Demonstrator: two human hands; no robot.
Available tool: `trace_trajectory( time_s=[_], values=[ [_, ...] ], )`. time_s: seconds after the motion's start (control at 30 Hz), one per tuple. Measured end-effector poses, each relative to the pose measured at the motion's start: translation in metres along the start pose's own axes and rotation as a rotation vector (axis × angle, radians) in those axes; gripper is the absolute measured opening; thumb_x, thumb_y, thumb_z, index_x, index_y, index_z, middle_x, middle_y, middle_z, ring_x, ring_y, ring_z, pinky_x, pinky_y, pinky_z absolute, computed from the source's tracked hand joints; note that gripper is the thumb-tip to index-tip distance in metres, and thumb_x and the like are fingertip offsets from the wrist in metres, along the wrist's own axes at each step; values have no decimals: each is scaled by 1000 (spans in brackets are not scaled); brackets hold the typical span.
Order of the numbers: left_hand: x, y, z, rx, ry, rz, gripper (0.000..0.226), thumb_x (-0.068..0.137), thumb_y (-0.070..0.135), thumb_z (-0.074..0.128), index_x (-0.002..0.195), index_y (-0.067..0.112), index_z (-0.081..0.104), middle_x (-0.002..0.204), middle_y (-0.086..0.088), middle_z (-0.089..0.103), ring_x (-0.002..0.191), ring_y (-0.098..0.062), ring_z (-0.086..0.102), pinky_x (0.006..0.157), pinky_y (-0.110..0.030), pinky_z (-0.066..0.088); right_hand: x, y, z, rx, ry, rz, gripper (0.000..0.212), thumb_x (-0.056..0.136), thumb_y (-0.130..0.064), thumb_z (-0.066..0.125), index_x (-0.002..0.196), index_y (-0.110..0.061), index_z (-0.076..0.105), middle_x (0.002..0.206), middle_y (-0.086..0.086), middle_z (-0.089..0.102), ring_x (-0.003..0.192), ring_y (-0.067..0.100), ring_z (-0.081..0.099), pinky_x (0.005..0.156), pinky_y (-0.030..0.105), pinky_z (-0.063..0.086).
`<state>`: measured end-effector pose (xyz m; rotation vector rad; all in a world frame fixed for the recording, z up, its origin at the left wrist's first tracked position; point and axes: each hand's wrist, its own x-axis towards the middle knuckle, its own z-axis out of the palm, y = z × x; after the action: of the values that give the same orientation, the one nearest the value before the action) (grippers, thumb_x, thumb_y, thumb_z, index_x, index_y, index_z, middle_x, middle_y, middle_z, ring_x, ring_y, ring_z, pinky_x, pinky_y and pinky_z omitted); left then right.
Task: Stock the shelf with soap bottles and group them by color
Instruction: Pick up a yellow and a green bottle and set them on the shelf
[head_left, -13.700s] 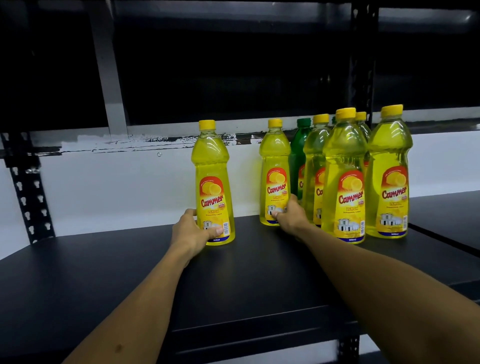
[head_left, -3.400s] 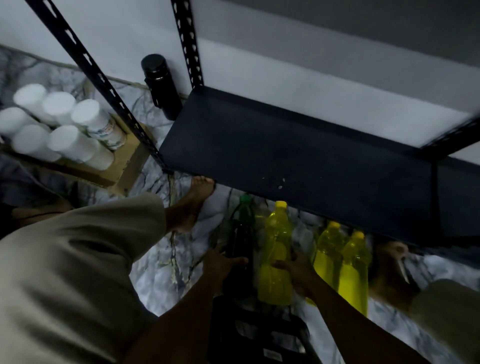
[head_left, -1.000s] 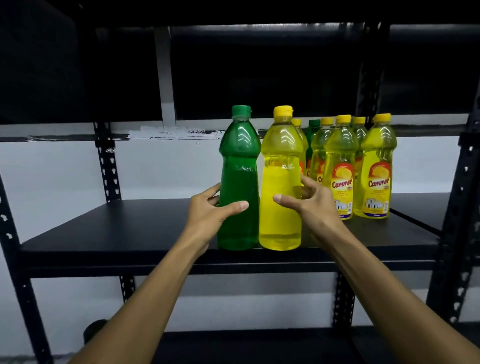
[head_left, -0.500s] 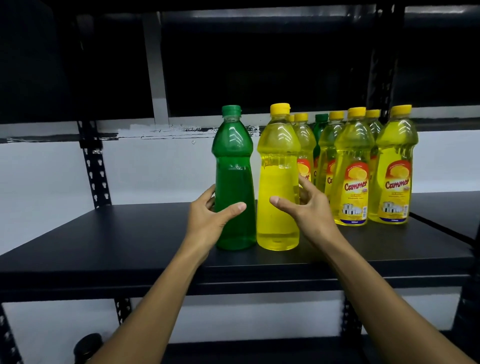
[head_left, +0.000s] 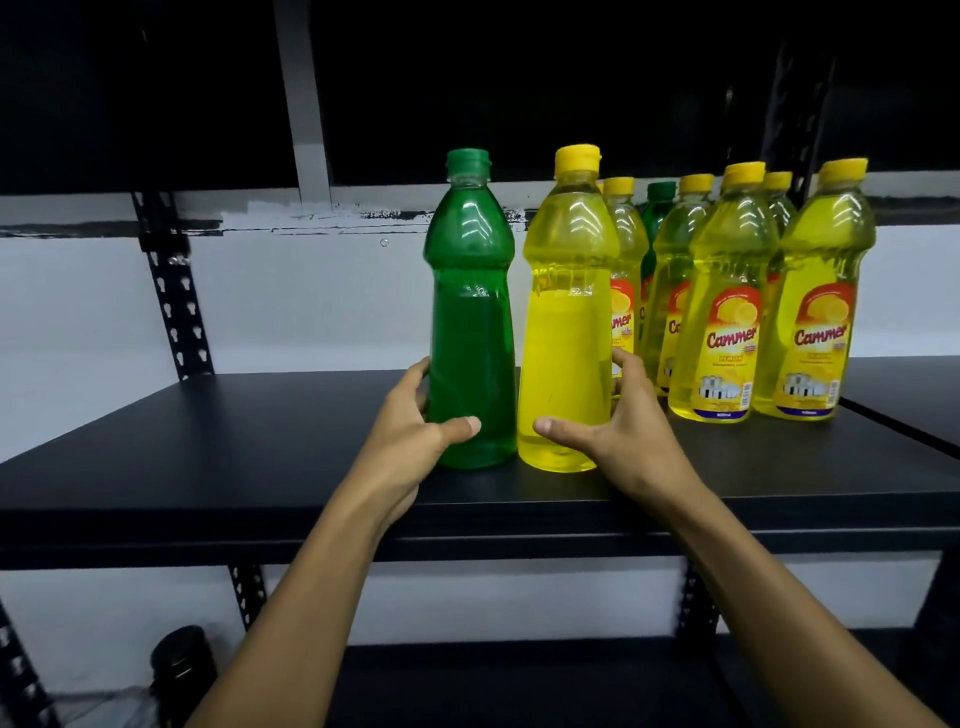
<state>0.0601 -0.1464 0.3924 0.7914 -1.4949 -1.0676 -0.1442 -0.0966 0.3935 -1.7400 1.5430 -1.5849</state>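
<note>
Two bottles stand upright under my hands at the near edge of the black shelf, touching side by side. My left hand wraps the lower body of the green soap bottle, thumb across its front and fingers behind. My right hand grips the unlabelled yellow soap bottle low down the same way. Both bases look planted on the board, so I judge the step in hand is sliding each one to its own colour.

To do it well, I should keep the grips low and push the bottles along the shelf rather than lift them, since they are tall and narrow and would tip easily. The yellow one belongs to the right and farther back, beside the cluster of labelled yellow bottles, and I should ease it in gently so it does not knock the front row. Far back in that cluster a second green bottle shows between yellow ones; it ought to come out. I would part the pair first, moving the green one left onto bare shelf to start a green group well apart from the yellows.
</note>
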Motion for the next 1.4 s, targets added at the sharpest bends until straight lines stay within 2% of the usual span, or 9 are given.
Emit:
trace_trajectory(
  time_s=[0.1,0.27,0.47,0.67,0.83,0.93,1.03,1.17,1.4],
  values=[
    [-2,-1,2,65,64,28,68,73,-2,79,120,36,49,120,0,66,109,-14,64,94,-35,53,2,1,-2,30,-11,17,110,59,-43,83,148,-29,20,151,5,33,137,26,36,108,48,40],
    [-4,4,6,175,41,4,84,63,20,90,133,28,44,116,12,62,105,-4,62,89,-27,53,3,11,-10,193,-84,92,95,78,-21,78,152,-30,19,155,9,30,142,28,31,111,49,36],
    [-4,6,-1,10,-118,-40,78,61,5,68,135,17,48,124,-9,63,113,-20,61,95,-32,49,2,3,-5,132,-115,96,112,62,-59,74,153,-25,18,159,-1,23,145,22,24,115,46,30],
    [-6,3,-2,36,-74,-21,69,69,-8,78,129,18,55,119,-3,68,114,-22,63,99,-36,50,2,1,-2,65,7,68,101,68,-35,84,148,-24,24,147,8,40,135,26,40,106,44,42],
    [-9,2,6,283,113,-6,85,53,35,93,127,29,53,117,7,67,109,-14,62,94,-39,54,-1,2,-10,315,-103,108,79,78,-12,77,142,-25,33,115,-9,54,104,7,56,85,26,50],
    [-11,5,8,434,129,-4,106,41,62,86,134,32,46,126,7,62,112,-14,60,93,-39,54,-1,2,-12,410,-172,104,66,81,-9,72,136,-27,40,120,-14,52,124,11,48,102,35,45],
    [-11,7,3,314,3,-45,78,66,33,88,131,31,45,124,12,61,110,-6,59,94,-30,50,-4,-6,-11,312,-159,89,64,81,-25,72,134,-32,38,116,-16,47,115,9,44,87,23,45],
    [-9,6,-2,178,-85,-65,76,80,-3,71,143,25,39,125,0,65,111,-13,64,100,-34,49,-3,-5,-5,65,-101,81,101,63,-47,79,147,-29,26,133,1,41,123,18,43,93,31,43],
    [-17,8,9,424,156,-4,97,53,39,93,136,24,45,107,3,68,96,-9,65,88,-34,55,-2,2,-14,494,-138,169,63,86,5,64,141,-14,39,122,-3,57,117,11,55,95,36,48]
  ],
)
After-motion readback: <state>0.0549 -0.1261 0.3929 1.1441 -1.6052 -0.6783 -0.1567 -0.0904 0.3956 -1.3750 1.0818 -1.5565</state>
